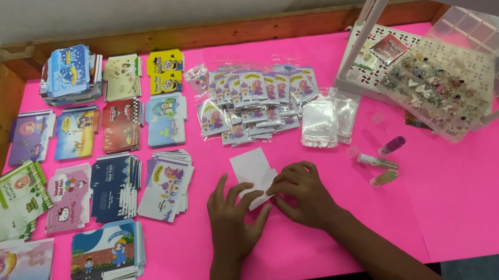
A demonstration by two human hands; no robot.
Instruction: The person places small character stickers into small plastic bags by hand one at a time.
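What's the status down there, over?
Left hand and right hand both pressing a white card on the pink table. Small vials just right of them. Nothing blocking.
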